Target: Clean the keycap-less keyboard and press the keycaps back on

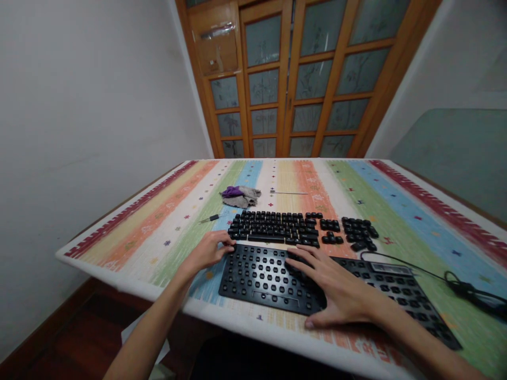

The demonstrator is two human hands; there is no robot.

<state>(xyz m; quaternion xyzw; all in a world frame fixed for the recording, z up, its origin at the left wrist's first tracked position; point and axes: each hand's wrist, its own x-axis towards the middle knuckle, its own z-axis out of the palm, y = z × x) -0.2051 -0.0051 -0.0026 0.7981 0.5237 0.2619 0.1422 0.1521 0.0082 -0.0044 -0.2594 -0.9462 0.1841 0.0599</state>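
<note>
A black keyboard [273, 274] with its keycaps off lies along the table's near edge, bare key posts showing on its left part. My right hand [336, 290] spans it, thumb at the near edge and fingers stretched toward the far edge, hiding its middle. Just behind it, loose black keycaps [273, 224] are laid out in keyboard order. My left hand [212, 248] is closed in a pinch at the lower left corner of this layout, near the keyboard's far left corner. A small dark keycap seems to be at its fingertips, partly hidden.
Behind the keycaps lie a grey and purple cloth [241, 196] and a thin metal rod [291, 192]. A small tool with a black handle [214, 217] is left of the keycaps. A coiled black cable [461, 287] lies at right. A striped cloth [158, 232] covers the table.
</note>
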